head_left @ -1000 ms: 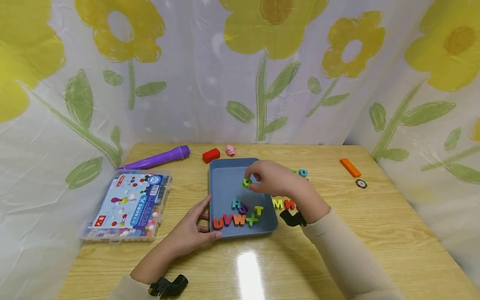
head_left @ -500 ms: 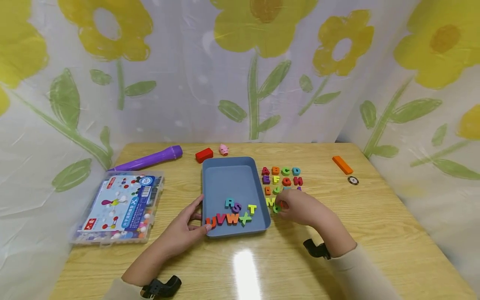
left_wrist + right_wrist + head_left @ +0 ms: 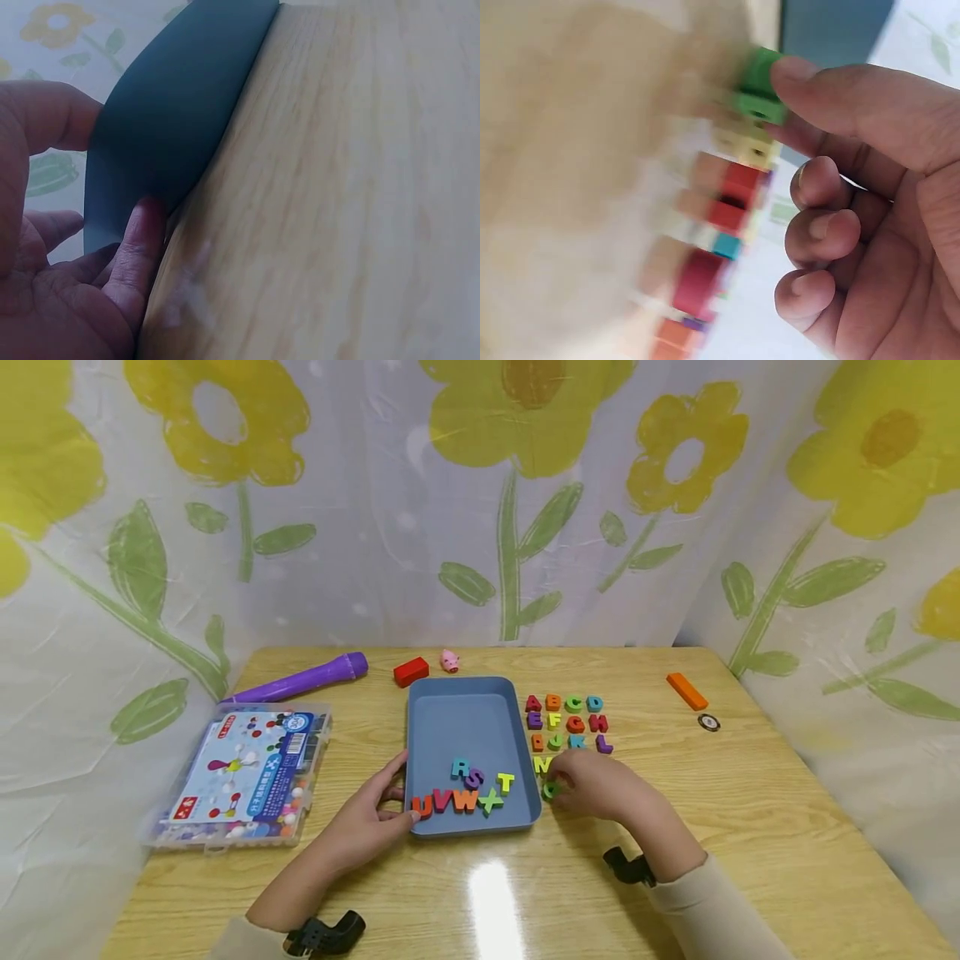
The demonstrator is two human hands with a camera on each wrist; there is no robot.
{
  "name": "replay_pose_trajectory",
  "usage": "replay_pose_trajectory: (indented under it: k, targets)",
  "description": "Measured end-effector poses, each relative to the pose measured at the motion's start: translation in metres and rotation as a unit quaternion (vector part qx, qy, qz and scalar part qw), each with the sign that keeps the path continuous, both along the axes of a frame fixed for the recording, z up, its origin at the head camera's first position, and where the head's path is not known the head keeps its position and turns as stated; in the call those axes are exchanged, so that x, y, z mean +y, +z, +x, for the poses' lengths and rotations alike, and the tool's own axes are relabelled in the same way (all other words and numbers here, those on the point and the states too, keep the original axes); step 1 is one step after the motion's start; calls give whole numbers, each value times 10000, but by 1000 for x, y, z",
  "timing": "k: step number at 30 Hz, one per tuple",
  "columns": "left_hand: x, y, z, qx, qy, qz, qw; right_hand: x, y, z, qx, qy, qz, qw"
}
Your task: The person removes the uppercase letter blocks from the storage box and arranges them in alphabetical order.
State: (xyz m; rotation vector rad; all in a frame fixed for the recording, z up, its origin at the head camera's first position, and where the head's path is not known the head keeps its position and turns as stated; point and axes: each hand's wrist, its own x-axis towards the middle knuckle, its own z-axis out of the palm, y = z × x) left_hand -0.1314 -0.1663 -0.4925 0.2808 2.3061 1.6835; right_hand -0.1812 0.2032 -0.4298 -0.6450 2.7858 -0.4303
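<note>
Right hand [image 3: 600, 787] sets a green letter [image 3: 551, 790] on the desk [image 3: 750, 827] beside the blue tray [image 3: 468, 718].
Head view: left hand [image 3: 367, 818] rests flat-fingered against the tray's near-left corner. Left wrist view: relaxed fingers [image 3: 139, 247] touch the tray wall. Right wrist view: thumb and forefinger pinch the green letter, the grip grasping it.

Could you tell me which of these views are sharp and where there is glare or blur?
Head view: sharp, with white glare on the table below the blue tray. Right wrist view: letter blocks smeared by blur. Left wrist view: soft focus, tray wall close.
</note>
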Motion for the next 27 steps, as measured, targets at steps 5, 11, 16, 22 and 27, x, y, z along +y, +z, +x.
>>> replay_pose_trajectory:
  k: [5,11,16,22,27]
  targets:
    - [0,-1,0,11,-40,92,9999,-14,30,-3,329,155,-162,9992]
    - [-1,2,1,-69,-94,40,9999,-70,51,-21,273,681,-62,9973]
    - [-1,2,1,-317,-376,277,9984,-112,36,-42,-116,981,410,9943]
    - [-1,1,1,-310,-418,308,9982,-136,26,-51,-380,968,1034,9892]
    - [-3,1,1,-306,-413,332,9981,-141,24,-53,-422,960,1189,9874]
